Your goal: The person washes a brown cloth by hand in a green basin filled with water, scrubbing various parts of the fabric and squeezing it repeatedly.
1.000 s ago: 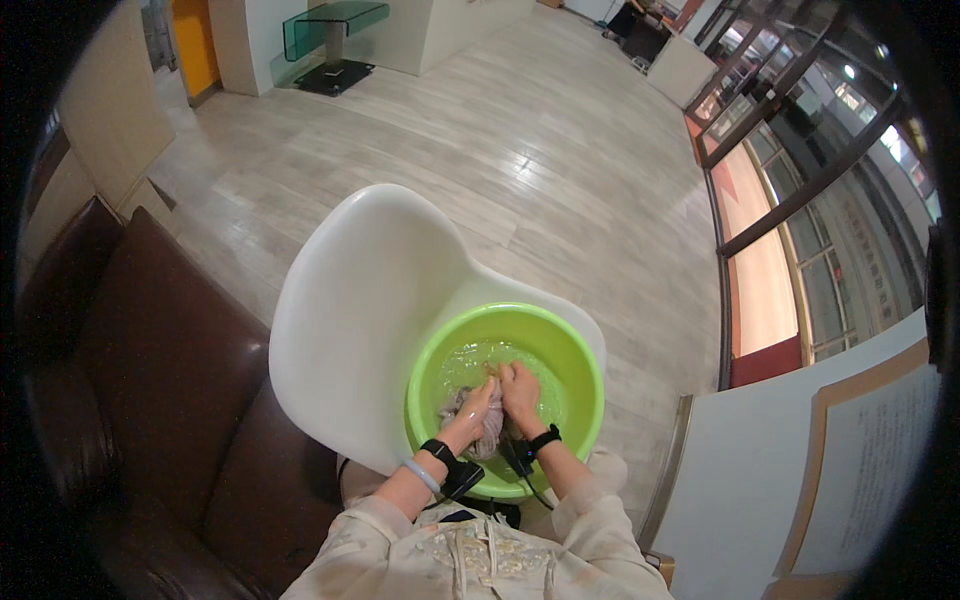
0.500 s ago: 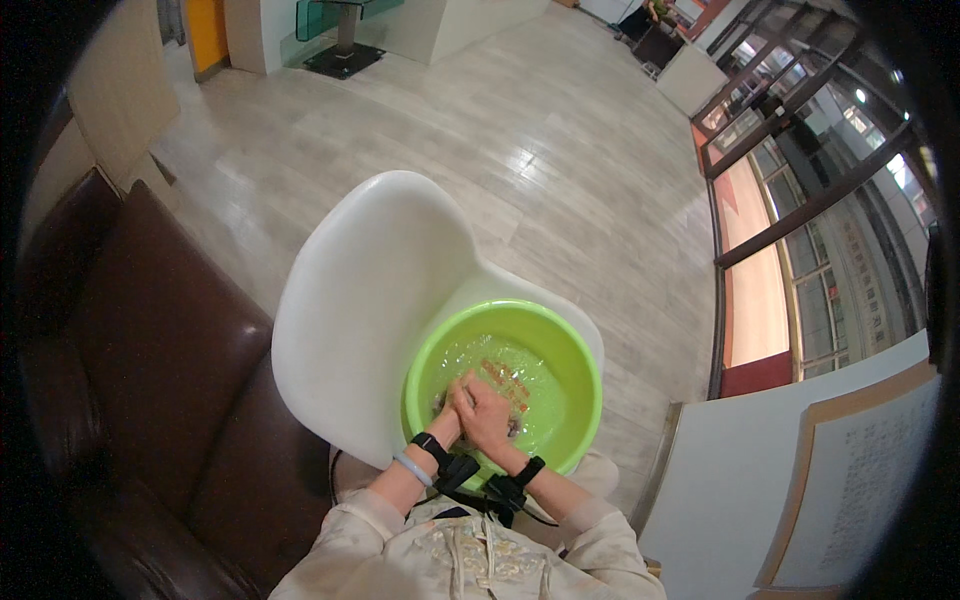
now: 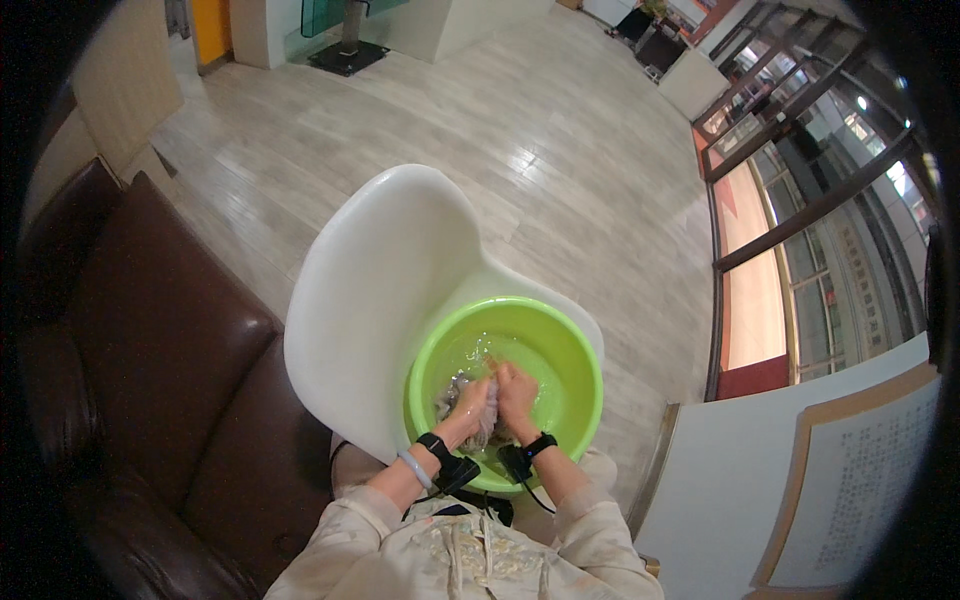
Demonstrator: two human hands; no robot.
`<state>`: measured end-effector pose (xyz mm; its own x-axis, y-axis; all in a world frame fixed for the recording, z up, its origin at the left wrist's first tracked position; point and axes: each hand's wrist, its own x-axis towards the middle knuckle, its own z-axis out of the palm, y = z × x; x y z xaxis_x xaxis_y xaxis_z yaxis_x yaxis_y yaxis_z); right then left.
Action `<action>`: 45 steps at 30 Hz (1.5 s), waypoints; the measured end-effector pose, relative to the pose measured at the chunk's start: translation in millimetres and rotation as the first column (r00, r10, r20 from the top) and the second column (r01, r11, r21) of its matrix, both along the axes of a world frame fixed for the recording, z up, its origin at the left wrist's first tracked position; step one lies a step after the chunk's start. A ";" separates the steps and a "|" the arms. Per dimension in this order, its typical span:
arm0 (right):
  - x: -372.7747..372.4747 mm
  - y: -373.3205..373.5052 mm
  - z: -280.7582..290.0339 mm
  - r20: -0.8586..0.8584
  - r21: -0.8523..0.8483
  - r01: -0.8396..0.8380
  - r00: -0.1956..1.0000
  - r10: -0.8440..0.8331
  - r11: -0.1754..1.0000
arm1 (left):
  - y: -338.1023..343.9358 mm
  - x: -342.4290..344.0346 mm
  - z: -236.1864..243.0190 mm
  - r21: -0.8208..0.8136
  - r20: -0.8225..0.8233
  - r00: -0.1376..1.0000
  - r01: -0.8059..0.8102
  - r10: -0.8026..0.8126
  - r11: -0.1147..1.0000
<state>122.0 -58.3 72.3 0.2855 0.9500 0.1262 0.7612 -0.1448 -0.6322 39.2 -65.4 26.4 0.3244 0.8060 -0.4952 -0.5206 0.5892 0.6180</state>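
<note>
A wet greyish cloth (image 3: 487, 427) is bunched up in a bright green plastic basin (image 3: 589, 385) that holds water. My left hand (image 3: 468, 409) is closed round one part of the cloth, with loose folds hanging beside and below it. Close against it, my right hand (image 3: 516, 394) makes a fist on the cloth's other side. Both hands are over the middle of the basin, inside its rim. Parts of the cloth are hidden under my hands and wrists.
The basin rests on the seat of a white moulded chair (image 3: 375, 290). A brown leather armchair (image 3: 160, 300) stands at the left. To the right are a white panel with a framed sheet (image 3: 850, 490) and glass doors (image 3: 800, 230). Grey plank flooring (image 3: 560, 160) stretches ahead.
My hands were clasped together, one over the other. They have come apart a little, the right hand moving right, and more of the cloth shows between and beside them.
</note>
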 end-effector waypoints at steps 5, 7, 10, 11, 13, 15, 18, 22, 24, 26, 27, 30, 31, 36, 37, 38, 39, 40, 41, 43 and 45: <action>-25.3 -18.9 -5.3 -0.139 0.166 -0.065 0.986 0.088 0.984 | 9.0 -14.1 -7.4 -0.081 0.148 0.989 0.032 -0.020 0.996; -44.8 -28.6 21.4 -0.159 0.090 -0.118 0.979 0.131 0.989 | 1.1 -14.6 -12.4 -0.096 0.170 0.985 -0.020 0.036 0.995; -11.4 -14.0 2.1 -0.118 -0.028 -0.010 0.993 0.007 1.000 | 1.9 -16.9 -7.1 0.046 -0.015 0.997 0.074 -0.074 0.996; 6.9 -3.6 -2.8 -0.048 -0.083 0.041 0.998 -0.046 0.996 | 6.1 -13.1 -1.8 0.113 -0.117 0.985 0.144 -0.130 0.983; 36.3 9.2 -10.9 -0.026 -0.204 0.006 1.000 -0.011 0.979 | 11.4 -10.9 26.8 0.101 -0.276 0.953 0.154 -0.121 0.983; 53.3 23.8 -8.0 -0.057 -0.190 -0.014 0.998 0.004 0.982 | 25.5 -21.4 8.8 0.222 -0.538 0.841 0.083 0.051 0.972; 68.3 31.8 -11.7 -0.093 -0.064 -0.034 0.995 0.028 0.997 | 28.0 -23.5 -0.7 0.262 -0.720 0.680 0.081 0.139 0.962; 65.6 11.9 -36.2 0.243 -0.131 -0.219 0.939 0.245 0.967 | 16.5 -21.6 10.3 0.307 -0.907 0.386 0.329 0.170 0.893; 64.1 3.5 -45.8 0.048 -0.283 -0.362 0.919 0.390 0.888 | 13.3 -21.4 16.1 0.301 -0.934 0.318 0.452 0.164 0.840; 73.9 13.5 -39.7 -0.075 -0.261 -0.296 0.955 0.286 0.919 | 10.3 -25.3 12.9 0.310 -0.947 0.248 0.532 0.205 0.788; 83.9 19.5 -40.0 -0.183 -0.283 -0.136 0.979 0.086 0.950 | 12.4 -25.6 9.0 0.305 -0.943 0.280 0.517 0.178 0.800; 86.8 15.3 -33.9 -0.015 -0.106 0.056 0.998 -0.057 0.993 | 21.0 -24.6 -1.8 0.319 -0.925 0.337 0.437 0.176 0.841; 81.7 8.8 -34.7 0.102 -0.108 -0.020 0.994 0.031 0.994 | 21.3 -24.6 1.6 0.346 -0.919 0.325 0.392 0.223 0.853; 98.9 8.8 -36.5 0.017 -0.376 -0.114 0.991 0.130 0.920 | 25.0 -23.1 15.8 0.385 -0.862 0.451 0.289 0.230 0.876; 102.6 11.2 -33.5 -0.063 -0.293 -0.020 0.998 0.001 0.956 | 22.7 -23.2 7.8 0.367 -0.853 0.482 0.280 0.201 0.887; 92.8 12.3 -25.5 0.051 -0.229 -0.018 0.998 0.031 0.973 | 23.7 -24.7 7.1 0.351 -0.842 0.509 0.268 0.178 0.897; 79.1 11.1 -19.3 0.166 -0.164 -0.024 0.985 0.052 0.986 | 24.2 -25.5 6.5 0.296 -0.845 0.520 0.252 0.129 0.921; 67.5 8.6 -11.6 0.284 -0.097 -0.022 0.957 0.049 0.995 | 24.6 -24.4 14.9 0.241 -0.841 0.537 0.249 0.073 0.938; 60.0 0.8 -11.9 0.262 -0.108 -0.152 0.949 0.176 0.982 | 25.4 -22.7 19.8 0.187 -0.832 0.555 0.248 0.019 0.951; 64.9 -1.3 -22.7 0.082 -0.287 -0.302 0.938 0.338 0.909 | 24.4 -21.7 13.6 0.222 -0.845 0.534 0.286 0.037 0.932; 74.3 1.1 -27.4 0.119 -0.235 -0.245 0.953 0.278 0.941 | 22.8 -21.5 -2.1 0.266 -0.836 0.545 0.311 0.058 0.912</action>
<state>196.3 -57.2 44.9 0.0174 0.9975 -0.0678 0.8733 -0.0482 -0.4849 17.7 -42.5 24.3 0.0421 0.9547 -0.2945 0.3806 0.2572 0.8882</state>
